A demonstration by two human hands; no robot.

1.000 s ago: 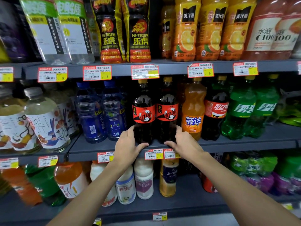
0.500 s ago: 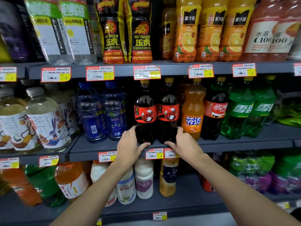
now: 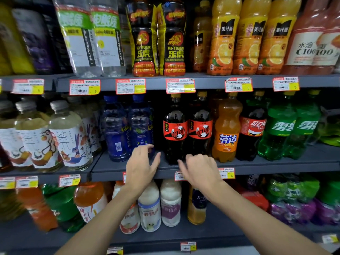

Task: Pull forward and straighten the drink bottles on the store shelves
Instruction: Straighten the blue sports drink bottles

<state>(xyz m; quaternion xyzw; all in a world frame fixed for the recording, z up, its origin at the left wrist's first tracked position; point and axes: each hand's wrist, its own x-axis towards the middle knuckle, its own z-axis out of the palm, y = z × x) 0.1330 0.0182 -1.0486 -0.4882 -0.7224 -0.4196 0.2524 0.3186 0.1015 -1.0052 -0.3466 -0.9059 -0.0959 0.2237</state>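
Bottles [image 3: 174,133] of glossy dark cola face left hand [image 3: 142,168] and right hand [image 3: 200,171], both slack, empty.

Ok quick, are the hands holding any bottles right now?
Left hand: open, fingers spread loosely, holding nothing.
Right hand: open, fingers loosely curled, holding nothing.
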